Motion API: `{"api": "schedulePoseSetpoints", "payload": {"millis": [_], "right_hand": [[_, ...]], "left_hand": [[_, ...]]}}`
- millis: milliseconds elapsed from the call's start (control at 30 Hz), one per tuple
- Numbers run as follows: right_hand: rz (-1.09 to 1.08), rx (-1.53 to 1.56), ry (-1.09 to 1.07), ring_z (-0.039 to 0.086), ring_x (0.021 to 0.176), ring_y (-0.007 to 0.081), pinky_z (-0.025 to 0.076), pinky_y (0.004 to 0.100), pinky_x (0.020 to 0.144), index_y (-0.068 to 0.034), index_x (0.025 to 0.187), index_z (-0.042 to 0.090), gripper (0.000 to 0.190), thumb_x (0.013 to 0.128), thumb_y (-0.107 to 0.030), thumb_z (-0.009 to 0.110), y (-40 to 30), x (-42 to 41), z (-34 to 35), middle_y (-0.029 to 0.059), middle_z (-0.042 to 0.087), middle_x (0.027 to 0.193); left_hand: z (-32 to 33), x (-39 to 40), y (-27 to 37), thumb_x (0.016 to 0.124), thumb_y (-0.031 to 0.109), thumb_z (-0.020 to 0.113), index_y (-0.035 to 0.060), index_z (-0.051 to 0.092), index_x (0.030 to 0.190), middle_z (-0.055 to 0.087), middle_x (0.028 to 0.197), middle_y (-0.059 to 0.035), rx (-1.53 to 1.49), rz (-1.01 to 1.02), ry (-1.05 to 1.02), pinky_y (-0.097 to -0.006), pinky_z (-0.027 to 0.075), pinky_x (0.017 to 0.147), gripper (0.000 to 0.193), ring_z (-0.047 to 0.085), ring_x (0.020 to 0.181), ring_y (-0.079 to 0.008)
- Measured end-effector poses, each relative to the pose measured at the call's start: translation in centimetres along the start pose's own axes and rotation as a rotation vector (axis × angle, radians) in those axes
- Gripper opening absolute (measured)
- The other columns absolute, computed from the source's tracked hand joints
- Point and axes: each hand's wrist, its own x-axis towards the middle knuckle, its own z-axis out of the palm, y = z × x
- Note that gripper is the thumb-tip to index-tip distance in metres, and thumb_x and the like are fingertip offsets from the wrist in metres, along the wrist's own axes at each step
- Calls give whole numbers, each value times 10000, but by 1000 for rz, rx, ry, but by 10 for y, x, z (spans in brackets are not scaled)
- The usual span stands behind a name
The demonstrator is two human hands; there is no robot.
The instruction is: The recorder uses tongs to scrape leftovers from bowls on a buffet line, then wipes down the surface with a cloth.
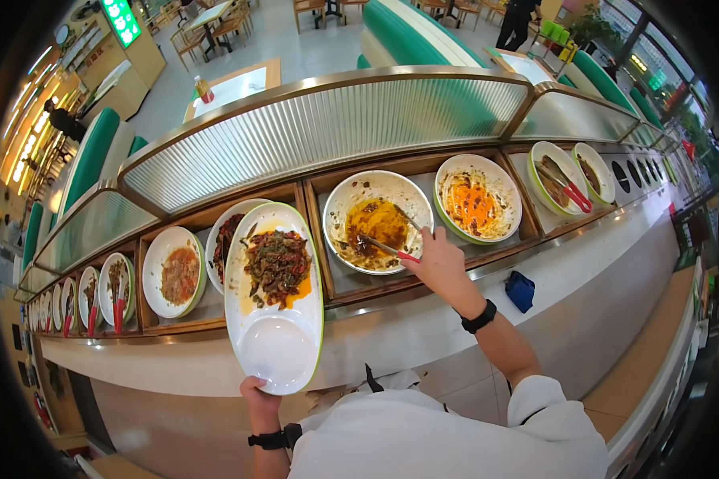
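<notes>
My left hand (261, 398) grips the near end of an oval white plate (278, 353) with a green outer edge. Dark chopped cooked food with red pieces and orange oil (277, 260) covers its far half; a round recess at the near end holds no food. In my right hand (442, 263) are metal tongs (382, 245) with red handles, their arms spread inside a round white bowl (337, 206). Yellow-brown oil with dark bits (374, 221) lies in that bowl. The plate partly covers another bowl (217, 224) of dark red food behind it.
To the right stands a bowl with orange oil (509, 194), then a bowl (536, 157) with red-handled tongs. A food bowl (156, 266) and several more line the wooden trough leftward. A ribbed glass screen (335, 117) rises behind. A blue pouch (520, 291) lies on the ledge.
</notes>
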Motion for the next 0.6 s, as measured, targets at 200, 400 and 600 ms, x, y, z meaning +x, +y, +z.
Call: {"api": "schedulePoseSetpoints", "payload": {"millis": [200, 400, 600], "right_hand": [[21, -81, -56, 661, 832, 337, 549, 415, 681, 38, 1257, 462, 752, 752, -444, 743, -32, -16, 4, 182, 536, 1099], [80, -92, -97, 661, 909, 362, 543, 433, 762, 2, 1261, 466, 685, 778, -418, 712, -65, -33, -1, 194, 592, 1163], [-78, 7, 387, 650, 865, 316, 505, 437, 722, -26, 1221, 563, 493, 843, -328, 653, -143, -83, -24, 143, 622, 1048]], "left_hand": [[-15, -37, 32, 592, 129, 504, -51, 461, 1292, 571, 1215, -173, -59, 36, -16, -445, 447, 1015, 724, 539, 1142, -351], [-57, -81, 68, 619, 121, 510, -48, 451, 1302, 560, 1227, -176, -125, 100, 17, -453, 458, 999, 706, 542, 1135, -352], [-129, -142, 120, 630, 126, 512, -51, 443, 1313, 553, 1243, -188, -183, 180, -29, -461, 462, 999, 709, 534, 1157, -363]]}}
